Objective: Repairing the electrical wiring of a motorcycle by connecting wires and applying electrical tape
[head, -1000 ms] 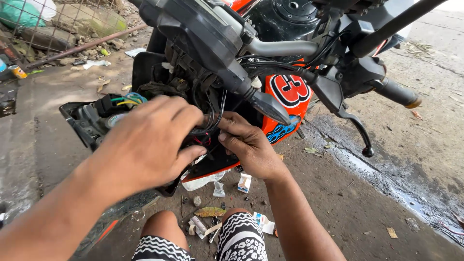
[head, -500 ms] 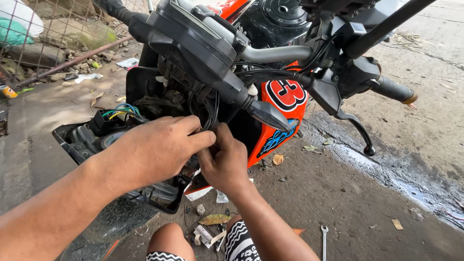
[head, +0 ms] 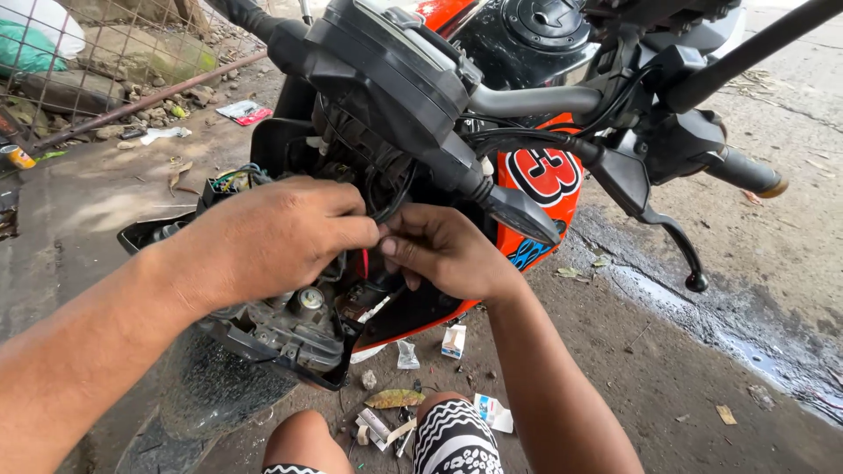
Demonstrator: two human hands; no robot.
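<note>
An orange and black motorcycle [head: 536,175] stands in front of me with its headlight housing [head: 281,338] hanging loose below the handlebar. My left hand [head: 272,237] and my right hand [head: 443,250] meet at a bundle of black wires [head: 386,206] behind the headlight. Both hands pinch the wiring between thumb and fingers, fingertips touching each other. What exactly sits between the fingertips is hidden. A cluster of coloured wires [head: 233,180] sticks out at the left of the housing.
The right handlebar grip [head: 742,171] and brake lever [head: 676,241] jut out to the right. Small boxes and scraps [head: 452,342] lie on the concrete below. A wire fence [head: 97,79] with rubble is at the back left. My knees [head: 452,439] are at the bottom.
My view has shifted slightly and the hands have come closer together at the wiring, the right hand now gripping higher, near the left fingertips.
</note>
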